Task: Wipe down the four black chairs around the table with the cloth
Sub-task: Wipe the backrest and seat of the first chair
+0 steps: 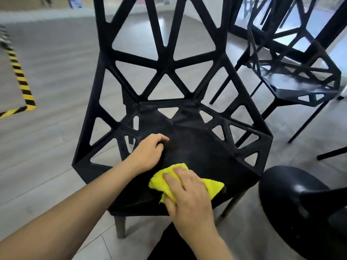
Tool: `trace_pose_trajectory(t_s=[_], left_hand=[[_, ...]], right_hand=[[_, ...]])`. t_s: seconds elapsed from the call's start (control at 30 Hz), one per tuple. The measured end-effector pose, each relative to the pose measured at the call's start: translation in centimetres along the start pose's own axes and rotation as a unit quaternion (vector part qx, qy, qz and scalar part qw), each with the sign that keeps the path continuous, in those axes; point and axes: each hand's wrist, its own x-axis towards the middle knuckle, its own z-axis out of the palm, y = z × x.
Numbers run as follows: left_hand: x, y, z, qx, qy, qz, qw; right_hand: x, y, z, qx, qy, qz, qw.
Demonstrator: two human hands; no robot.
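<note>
Yellow cloth point(185, 182) lies near the front edge of the black chair point(197, 147) seat, pressed flat under the right hand point(189, 194), while the left hand point(150, 152) rests loosely curled, holding nothing, toward the seat's left edge.

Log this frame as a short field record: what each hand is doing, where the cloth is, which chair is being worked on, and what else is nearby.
right hand: presses the yellow cloth flat, fingers fairly straight
left hand: rests on the seat, fingers curled, holding nothing
cloth position: front part of the seat
chair in work: near black chair with open triangular lattice back
second black chair: behind to the right, untouched
floor tape: yellow and black stripes, left
round black object: lower right, unclear what it is
</note>
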Motion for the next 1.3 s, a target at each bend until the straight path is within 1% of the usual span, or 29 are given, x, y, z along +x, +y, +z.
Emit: trace_pose_trajectory(t_s=[0.07,0.1,0.13,0.17,0.23,0.33,0.37,0.43,0.5,0.57,0.6,0.7,0.8,0.9,0.97,1.07,1.13,1.2,1.27,1.3], left_hand=[[-1.7,-0.8,-0.3,0.058,0.009,0.01,0.998],[-2.7,-1.2,-0.2,0.092,0.016,0.018,0.996],[-3.7,-1.6,0.1,0.126,0.022,0.023,0.991],[-4.6,-1.8,0.3,0.159,0.027,0.026,0.987],[-6.0,-1.9,0.9,0.221,0.042,0.032,0.974],[-7.2,-2.0,1.8,0.272,0.088,0.047,0.957],[-7.4,-2.0,2.0,0.272,0.096,0.043,0.957],[-7.5,-2.0,2.3,0.27,0.104,0.035,0.957],[-7.6,-1.9,2.4,0.272,0.113,0.03,0.955],[-7.4,-1.6,2.3,0.269,0.109,0.022,0.957],[-7.4,-1.5,2.2,0.263,0.106,0.015,0.959],[-7.0,-1.1,2.0,0.252,0.094,0.0,0.963],[-6.6,-0.9,1.9,0.262,0.076,-0.013,0.962],[-6.5,-0.5,1.5,0.283,0.022,-0.029,0.959],[-6.8,0.5,0.6,0.272,-0.016,-0.054,0.961],[-8.3,3.2,-1.7,0.261,-0.062,-0.087,0.96],[-9.8,5.4,-3.5,0.255,-0.065,-0.096,0.96],[-11.4,7.7,-5.6,0.25,-0.064,-0.101,0.961],[-12.6,9.6,-7.9,0.249,-0.059,-0.093,0.962],[-13.1,10.7,-9.5,0.25,-0.055,-0.085,0.963]], right_hand=[[2.1,3.4,-1.2,-0.002,-0.006,0.105,0.994],[3.4,4.8,-1.5,-0.01,-0.023,0.154,0.988],[4.8,5.9,-1.5,-0.028,-0.046,0.185,0.981],[6.1,6.5,-1.2,-0.05,-0.068,0.193,0.978],[8.3,6.3,0.3,-0.061,-0.097,0.147,0.982],[10.7,4.7,3.1,0.002,-0.151,0.03,0.988],[11.6,4.5,3.8,0.027,-0.169,0.007,0.985],[13.6,5.1,5.1,0.035,-0.178,-0.002,0.983],[15.5,6.5,6.2,0.007,-0.144,0.023,0.989],[17.0,7.8,6.8,-0.03,-0.12,0.065,0.99],[17.4,8.4,7.0,-0.044,-0.119,0.076,0.989],[17.0,8.9,6.6,-0.046,-0.136,0.062,0.988],[14.2,7.3,3.7,-0.015,-0.166,0.088,0.982],[10.8,5.8,0.0,-0.006,-0.224,0.091,0.97],[9.2,5.5,-2.5,-0.032,-0.268,0.108,0.957],[8.5,4.8,-5.1,-0.098,-0.313,0.167,0.93],[9.0,3.9,-6.2,-0.102,-0.356,0.186,0.91],[9.6,3.2,-7.4,-0.085,-0.377,0.202,0.9],[9.9,2.2,-9.3,-0.059,-0.37,0.226,0.899],[10.1,1.5,-10.6,-0.048,-0.353,0.238,0.903]])
